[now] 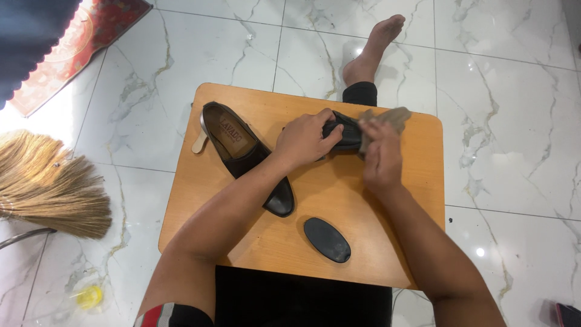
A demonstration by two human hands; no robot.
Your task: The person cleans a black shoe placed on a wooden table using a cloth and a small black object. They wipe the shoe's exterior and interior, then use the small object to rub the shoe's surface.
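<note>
My left hand (305, 138) is closed around the black shoe (345, 133) I am working on, fingers wrapped over its top so it sits steady and slightly raised off the worktop (375, 242). My right hand (381, 154) pinches a grey-brown cloth (387, 118) and presses it against the far end of that shoe, so one grip braces what the other rubs. The held shoe lies just right of the second black shoe (245, 154), which rests on its sole with its opening up and its tan insole showing, toe pointing toward me; it seems parked there to stay within reach. A pale shoehorn (201, 136) pokes out on the far left side of that second shoe, touching its heel. Nearer me than its toe sits a black oval brush (327, 240), apart from both shoes. The worktop is a small orange-brown wooden board over my lap. Beyond it is a glossy white marble floor (508, 121), with my bare foot (372, 48) stretched out, a straw broom (48, 184) well left of the second shoe, and a red patterned mat (85, 42) farther off.
</note>
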